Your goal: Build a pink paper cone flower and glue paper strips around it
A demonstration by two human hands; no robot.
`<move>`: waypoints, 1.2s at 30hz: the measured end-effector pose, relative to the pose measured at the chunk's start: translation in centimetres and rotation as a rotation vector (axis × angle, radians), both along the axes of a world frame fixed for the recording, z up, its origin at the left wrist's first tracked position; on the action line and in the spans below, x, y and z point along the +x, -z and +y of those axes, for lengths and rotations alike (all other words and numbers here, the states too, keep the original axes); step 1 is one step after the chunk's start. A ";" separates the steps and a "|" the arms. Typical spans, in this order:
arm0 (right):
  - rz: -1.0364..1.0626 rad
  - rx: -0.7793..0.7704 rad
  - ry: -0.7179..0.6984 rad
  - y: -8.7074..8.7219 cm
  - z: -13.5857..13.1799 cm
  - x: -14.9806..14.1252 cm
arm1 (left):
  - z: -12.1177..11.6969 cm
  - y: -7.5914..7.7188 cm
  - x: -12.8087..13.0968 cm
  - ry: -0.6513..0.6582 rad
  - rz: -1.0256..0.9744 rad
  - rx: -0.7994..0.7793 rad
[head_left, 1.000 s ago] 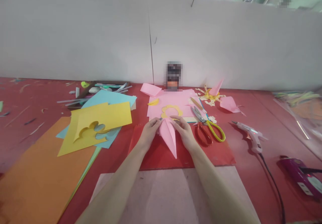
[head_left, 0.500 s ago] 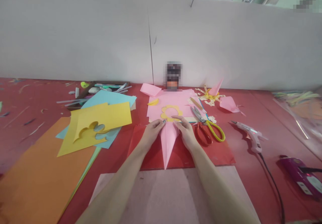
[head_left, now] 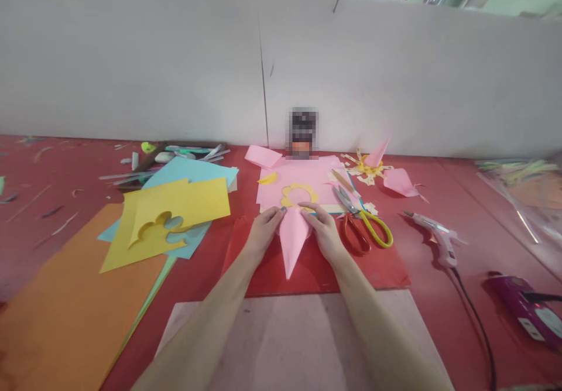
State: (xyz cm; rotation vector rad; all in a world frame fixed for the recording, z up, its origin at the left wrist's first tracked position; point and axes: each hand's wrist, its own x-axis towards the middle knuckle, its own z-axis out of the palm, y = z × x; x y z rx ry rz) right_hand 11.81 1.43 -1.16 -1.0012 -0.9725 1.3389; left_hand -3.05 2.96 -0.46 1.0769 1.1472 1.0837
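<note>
A folded pink paper piece [head_left: 292,239], shaped like a long point aimed toward me, lies on a red sheet [head_left: 373,265]. My left hand [head_left: 262,233] pinches its upper left corner and my right hand [head_left: 324,230] pinches its upper right corner, fingers closed on the paper. Just beyond my fingertips a yellow flower-shaped ring [head_left: 299,195] rests on a flat pink sheet [head_left: 318,180].
Scissors with red and yellow handles [head_left: 362,221] lie right of my right hand, a glue gun [head_left: 437,236] with its cord further right, a purple device [head_left: 524,309] at the far right. Yellow [head_left: 175,212], blue and orange [head_left: 65,309] sheets lie left. Pens and scraps sit behind them.
The pink point has swung from slanting right to pointing straight at me, and it looks shorter now than half a second ago. Both hands have stayed at its top corners.
</note>
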 end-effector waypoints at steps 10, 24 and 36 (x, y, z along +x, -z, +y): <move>0.036 0.008 -0.009 -0.2 0.1 -0.4 | 0.3 0.6 -0.2 -0.146 -0.238 -0.035; 0.079 -0.018 0.075 0.6 0.5 -0.1 | 0.0 0.2 -0.1 -0.038 -0.048 -0.007; 0.176 -0.088 0.131 0.1 0.4 0.1 | -0.4 -1.5 0.7 0.055 0.234 0.082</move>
